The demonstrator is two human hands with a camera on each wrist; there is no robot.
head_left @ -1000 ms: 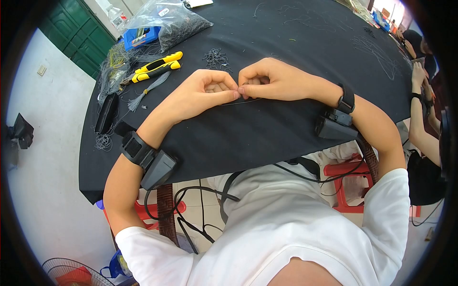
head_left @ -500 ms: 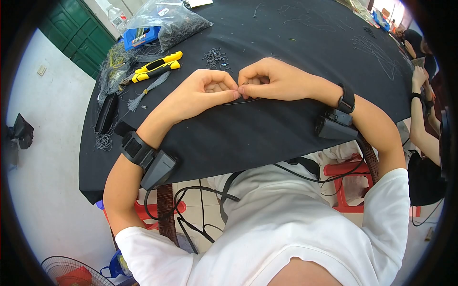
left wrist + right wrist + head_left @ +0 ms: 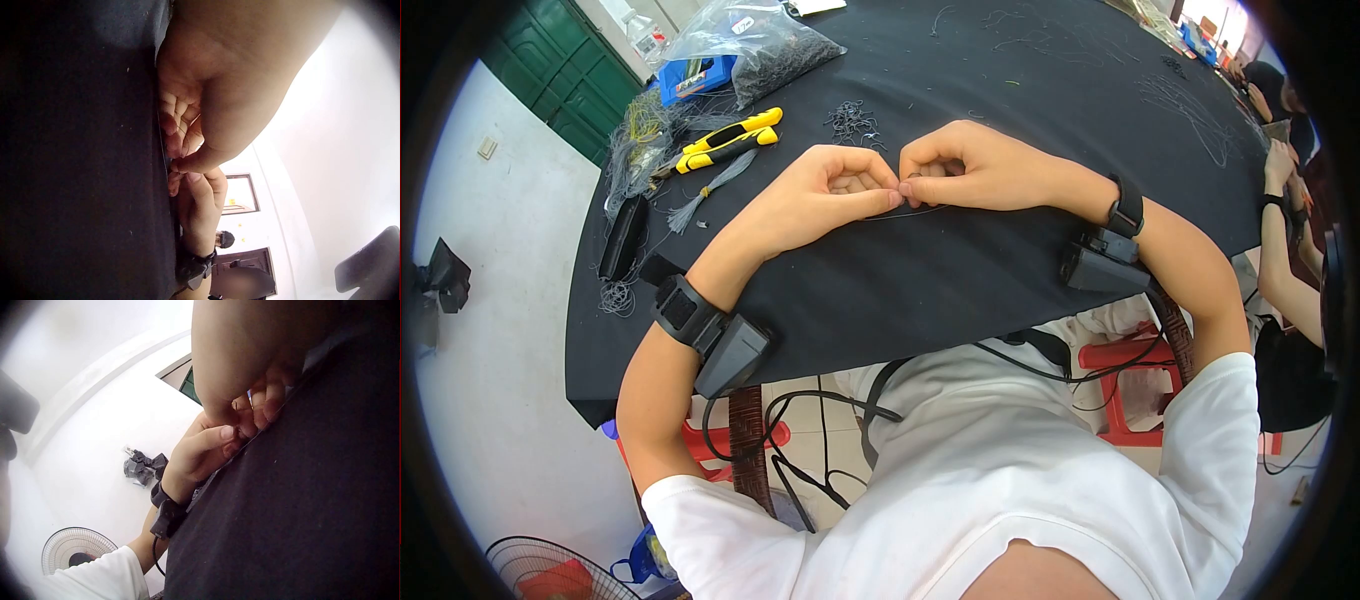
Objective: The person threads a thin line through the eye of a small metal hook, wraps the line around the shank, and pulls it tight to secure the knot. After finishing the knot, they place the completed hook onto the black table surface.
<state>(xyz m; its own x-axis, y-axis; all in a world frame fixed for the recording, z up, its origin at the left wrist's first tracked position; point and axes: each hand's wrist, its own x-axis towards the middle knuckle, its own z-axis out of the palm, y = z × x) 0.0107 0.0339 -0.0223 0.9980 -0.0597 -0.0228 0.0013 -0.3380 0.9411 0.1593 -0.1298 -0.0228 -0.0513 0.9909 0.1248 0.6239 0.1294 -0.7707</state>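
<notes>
Above the black cloth, the left hand (image 3: 832, 190) and the right hand (image 3: 972, 172) meet at their fingertips in the head view. Each pinches thumb against forefinger on a thin grey line (image 3: 922, 212), part of which curves below the right hand's fingers. What lies between the fingertips is too small to tell. In the left wrist view the left hand (image 3: 215, 106) has its other fingers curled, with a fine line across them. A short thin dark piece (image 3: 235, 406) shows at the right hand (image 3: 250, 381) in the right wrist view. Behind the hands lies a small pile of dark loops (image 3: 853, 122).
On the black-covered table (image 3: 880, 290), yellow-handled pliers (image 3: 730, 140), a tied grey bundle (image 3: 712, 190), a black case (image 3: 623, 238) and a clear bag of dark pieces (image 3: 775, 60) lie at the left. Loose lines (image 3: 1190, 115) lie at the far right, near another person's arms (image 3: 1285, 230).
Both hands keep the same place and pinch. The curved line below the right fingers has shifted very slightly.
</notes>
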